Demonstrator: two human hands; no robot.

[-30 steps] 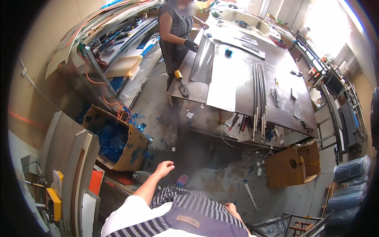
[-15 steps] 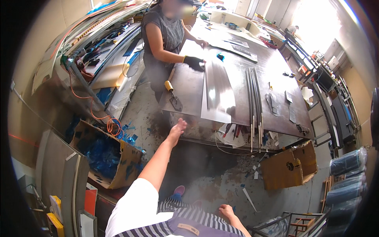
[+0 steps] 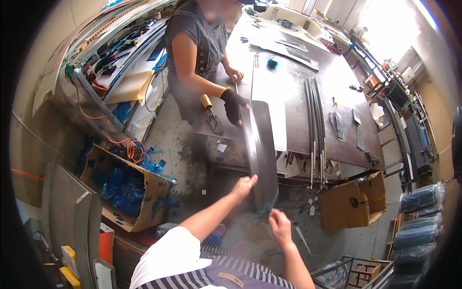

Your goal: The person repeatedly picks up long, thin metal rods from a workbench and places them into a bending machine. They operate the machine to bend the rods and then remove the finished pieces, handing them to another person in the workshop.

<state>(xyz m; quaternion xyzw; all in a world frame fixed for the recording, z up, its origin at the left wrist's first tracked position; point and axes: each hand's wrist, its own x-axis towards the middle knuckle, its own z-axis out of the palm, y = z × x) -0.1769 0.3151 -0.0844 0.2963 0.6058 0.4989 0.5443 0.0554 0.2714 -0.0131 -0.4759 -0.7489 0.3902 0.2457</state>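
A long dark, shiny metal sheet [image 3: 262,144] hangs out past the table's near edge, tilted and slightly blurred. Its far part is by a co-worker's gloved hand [image 3: 234,107]; that person's bare hand [image 3: 235,75] is farther back. My left hand [image 3: 244,187] is closed at the sheet's left long edge, near the close end. At the near right corner, my right hand [image 3: 280,225] pinches with curled fingers; a faint bluish streak shows just above the fingertips. A pale sheet [image 3: 279,113] lies on the dark worktable [image 3: 301,123] behind.
Dark bars [image 3: 315,120] stick out over the table's near edge. A trowel-like tool with a yellow handle [image 3: 206,101] lies at the table's left. A cardboard box [image 3: 144,212] of blue film stands left on the floor, another cardboard box [image 3: 344,207] right. Wrapped rolls [image 3: 421,226] line the right.
The dark sheet has been lifted off the table and brought toward me by the co-worker. My left hand moved right to its edge; my right hand rose to its near corner.
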